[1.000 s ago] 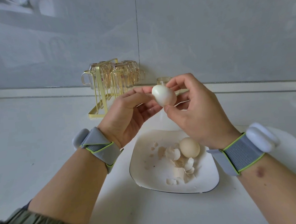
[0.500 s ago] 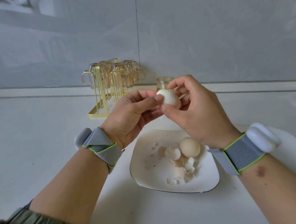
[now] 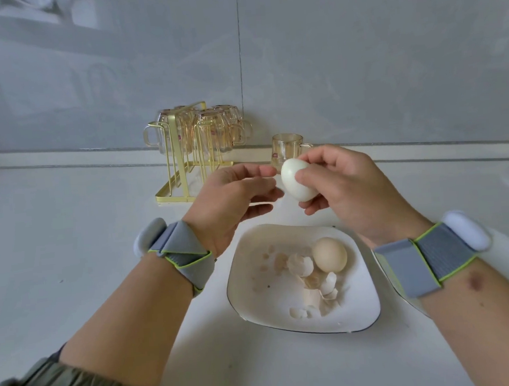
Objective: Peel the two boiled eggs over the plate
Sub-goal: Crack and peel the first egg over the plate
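Above the far edge of the plate [image 3: 358, 315], right hand [image 3: 349, 192] pinches the peeled egg [image 3: 297, 180]: thumb across its front, fingers [image 3: 314, 208] curled under and behind. Left hand [image 3: 232, 200] sits just beside it, fingertips together touching the egg's left side; whether they pinch a shell fleck I cannot tell. I judge it best to turn the egg slowly, checking for stuck bits over the plate. Unpeeled egg [image 3: 330, 254] lies on the plate beside the shell pieces [image 3: 310, 282].
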The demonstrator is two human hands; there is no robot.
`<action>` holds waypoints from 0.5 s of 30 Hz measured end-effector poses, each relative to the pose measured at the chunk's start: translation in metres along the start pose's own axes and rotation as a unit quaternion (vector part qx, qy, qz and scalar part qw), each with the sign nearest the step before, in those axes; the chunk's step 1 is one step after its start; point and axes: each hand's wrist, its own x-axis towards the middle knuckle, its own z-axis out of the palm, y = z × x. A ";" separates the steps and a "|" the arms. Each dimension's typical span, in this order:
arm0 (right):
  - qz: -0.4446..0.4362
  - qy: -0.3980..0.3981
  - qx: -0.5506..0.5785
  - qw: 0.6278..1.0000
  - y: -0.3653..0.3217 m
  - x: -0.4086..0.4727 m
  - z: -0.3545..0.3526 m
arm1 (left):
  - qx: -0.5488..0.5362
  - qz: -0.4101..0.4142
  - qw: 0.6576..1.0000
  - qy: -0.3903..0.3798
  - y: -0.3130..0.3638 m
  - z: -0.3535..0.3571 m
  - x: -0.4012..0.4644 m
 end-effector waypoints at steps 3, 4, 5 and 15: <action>0.032 -0.014 0.060 0.998 -0.002 0.000 -0.002 | -0.014 -0.005 1.000 0.002 0.000 0.002 0.000; 0.040 -0.010 0.076 0.996 -0.003 0.001 -0.004 | -0.024 -0.007 1.000 0.000 0.000 0.003 -0.001; 0.048 -0.004 0.086 0.995 -0.003 0.002 -0.007 | -0.026 -0.006 1.000 -0.003 0.001 0.003 -0.002; 0.181 0.004 -0.050 0.982 0.002 0.012 -0.031 | 0.116 0.019 0.992 -0.042 -0.005 0.005 -0.002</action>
